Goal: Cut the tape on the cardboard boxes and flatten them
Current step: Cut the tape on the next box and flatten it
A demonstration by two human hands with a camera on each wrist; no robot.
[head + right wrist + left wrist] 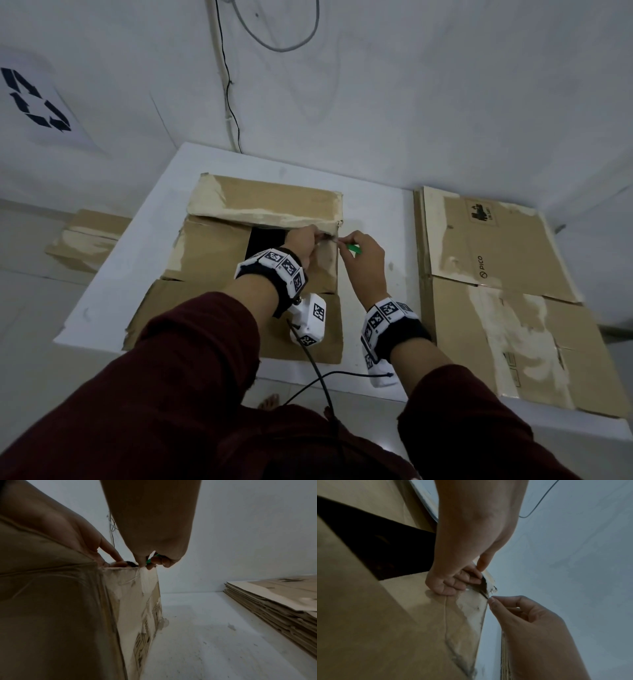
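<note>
The left hand (301, 245) pinches the far flap's corner of the open box (219, 260) mid-table; the right hand (364, 263), just beside that corner, grips a green cutter (354, 249). Tape-cutting step, it seems; next, the blade must follow the corner seam.

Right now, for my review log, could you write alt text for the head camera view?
A person's left hand grips the far right corner of an open brown cardboard box on a white table, while the right hand holds a small green-handled cutter against that corner. A stack of flattened cardboard boxes lies to the right.
</note>
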